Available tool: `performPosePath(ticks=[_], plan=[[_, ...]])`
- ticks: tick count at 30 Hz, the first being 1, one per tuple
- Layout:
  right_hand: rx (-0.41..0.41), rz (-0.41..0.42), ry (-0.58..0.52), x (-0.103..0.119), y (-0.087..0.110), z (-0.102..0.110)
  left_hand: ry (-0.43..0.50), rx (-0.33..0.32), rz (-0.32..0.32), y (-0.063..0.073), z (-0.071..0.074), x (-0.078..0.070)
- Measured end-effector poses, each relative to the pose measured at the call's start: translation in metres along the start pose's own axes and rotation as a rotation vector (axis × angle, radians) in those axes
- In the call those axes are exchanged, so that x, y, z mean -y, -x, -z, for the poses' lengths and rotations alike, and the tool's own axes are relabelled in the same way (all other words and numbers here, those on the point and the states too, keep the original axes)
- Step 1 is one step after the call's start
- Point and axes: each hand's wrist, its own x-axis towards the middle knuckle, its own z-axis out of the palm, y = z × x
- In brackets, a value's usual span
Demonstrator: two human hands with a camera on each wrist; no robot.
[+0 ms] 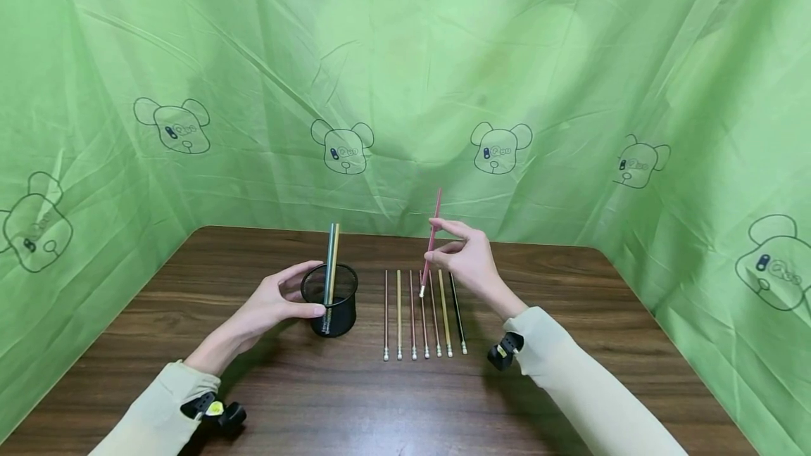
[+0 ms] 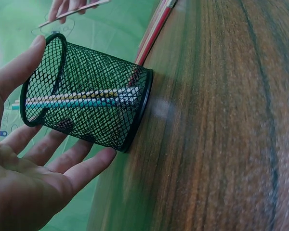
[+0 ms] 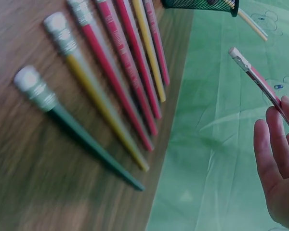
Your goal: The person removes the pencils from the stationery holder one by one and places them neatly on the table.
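My right hand (image 1: 467,257) pinches a pink pencil (image 1: 434,236) above the table, its white eraser end down; the right wrist view also shows this pencil (image 3: 260,83) between thumb and fingers. Around the black mesh pencil cup (image 1: 334,319) curves my left hand (image 1: 272,305), thumb at the front of the rim and fingers behind. Inside the upright cup lean a blue-green pencil (image 1: 330,252) and a yellow pencil (image 1: 336,248). Below my right hand, several pencils lie side by side, such as a yellow pencil (image 1: 399,312) and a dark pencil (image 1: 457,315), erasers towards me.
The brown wood-grain table (image 1: 285,400) carries the cup and the pencil row. A green cloth (image 1: 412,76) with bear-face drawings hangs behind and along both sides. The row lies just right of the cup. Small black cameras sit on both wrists.
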Motion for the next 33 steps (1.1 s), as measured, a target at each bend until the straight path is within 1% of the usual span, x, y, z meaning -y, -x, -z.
performPosePath(ticks=[5,12,20,26,33], plan=[[0.018,-0.013,0.031,-0.009,0.007,0.013,0.003,0.002,-0.003,0.000,0.000,0.000],[0.067,-0.047,0.027,-0.019,0.016,0.033,0.011,0.002,0.003,0.001,0.000,0.000],[0.139,-0.124,0.039,-0.032,0.028,0.056,0.014,0.002,0.008,0.001,-0.001,-0.001],[0.211,-0.154,0.045,-0.044,0.034,0.071,0.010,0.003,0.011,0.000,0.000,-0.001],[0.283,-0.204,0.012,-0.055,0.038,0.081,0.003,0.002,0.011,0.001,0.000,-0.001]])
